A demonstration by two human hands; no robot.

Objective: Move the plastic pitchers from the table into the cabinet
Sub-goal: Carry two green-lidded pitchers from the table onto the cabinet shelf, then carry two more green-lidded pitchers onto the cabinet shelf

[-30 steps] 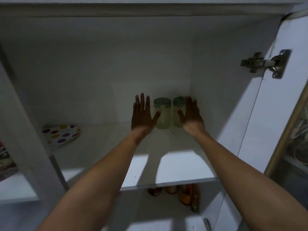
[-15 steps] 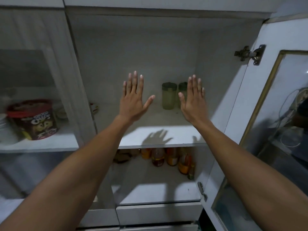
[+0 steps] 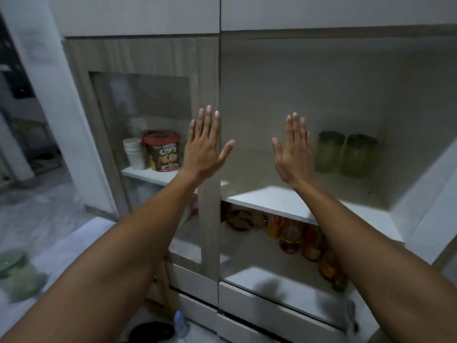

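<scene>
Two pale green plastic pitchers with darker green lids stand side by side at the back right of the cabinet shelf (image 3: 291, 201), the left pitcher (image 3: 329, 153) touching the right pitcher (image 3: 359, 157). My left hand (image 3: 205, 149) is raised flat with fingers spread, in front of the cabinet's centre post, holding nothing. My right hand (image 3: 294, 152) is also raised flat and empty, just left of the pitchers and nearer to me. Another green-lidded pitcher (image 3: 18, 276) sits blurred on the white table (image 3: 81, 241) at the lower left.
Behind the glass door (image 3: 148, 125) on the left are a stack of paper cups (image 3: 134, 153) and a red-lidded cereal tub (image 3: 163, 151). Several bottles (image 3: 301, 240) stand on the lower shelf. Drawers (image 3: 272, 308) run below. A bottle top (image 3: 180, 323) shows near the floor.
My view has swung left and pulled back from the cabinet. Both hands have drawn away from the two shelved pitchers, staying flat and empty. The table with another pitcher has come into sight.
</scene>
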